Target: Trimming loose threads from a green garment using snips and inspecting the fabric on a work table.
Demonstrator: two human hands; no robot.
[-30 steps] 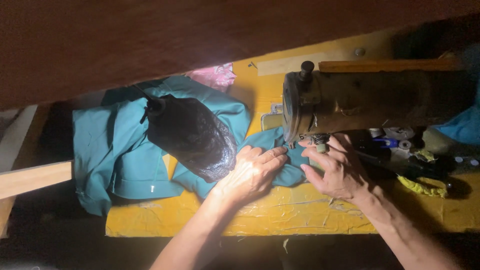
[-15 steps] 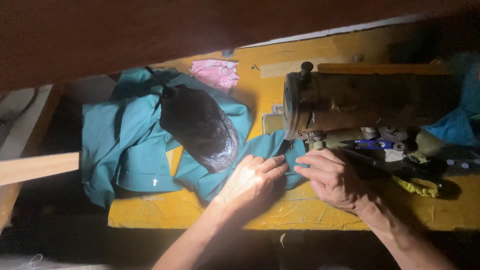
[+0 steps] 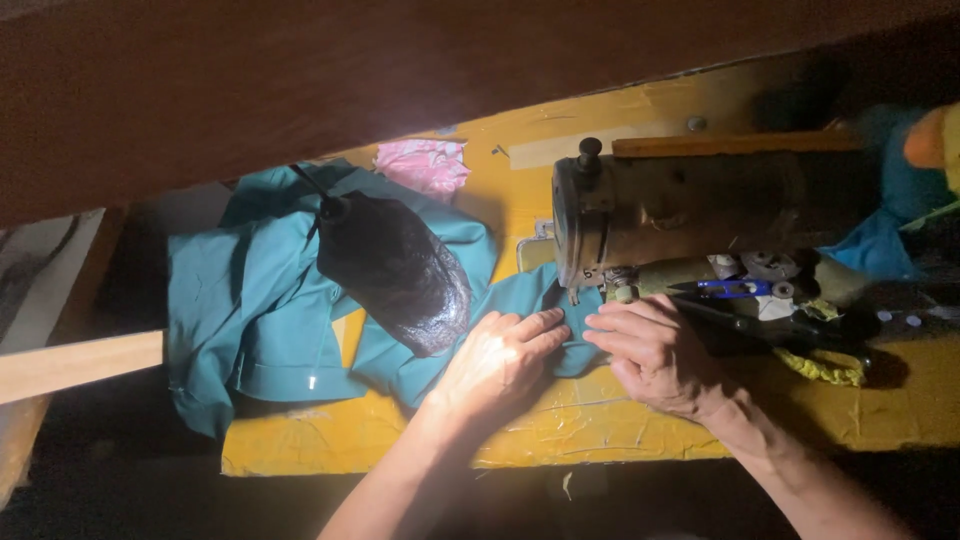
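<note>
A teal garment (image 3: 270, 300) lies spread over a yellow table (image 3: 620, 420), with one end running under the head of an old tan sewing machine (image 3: 680, 215). My left hand (image 3: 500, 360) lies flat on the teal cloth just left of the needle, fingers pointing right. My right hand (image 3: 655, 350) presses the cloth from the right side, fingers curled toward the needle area. The two hands' fingertips nearly meet on the fabric. A black lamp head (image 3: 395, 270) hangs over the garment and hides part of it.
A pink cloth scrap (image 3: 425, 165) lies at the table's back. Blue-handled thread snips (image 3: 735, 288) and small clutter sit right of the machine, with a yellow-green strip (image 3: 825, 368) nearby. A dark brown beam (image 3: 400, 70) covers the top of the view. A wooden plank (image 3: 80, 365) juts at left.
The view shifted slightly. My left hand spread flatter on the cloth and my right hand settled closer to the needle, so the fingertips come nearer together.
</note>
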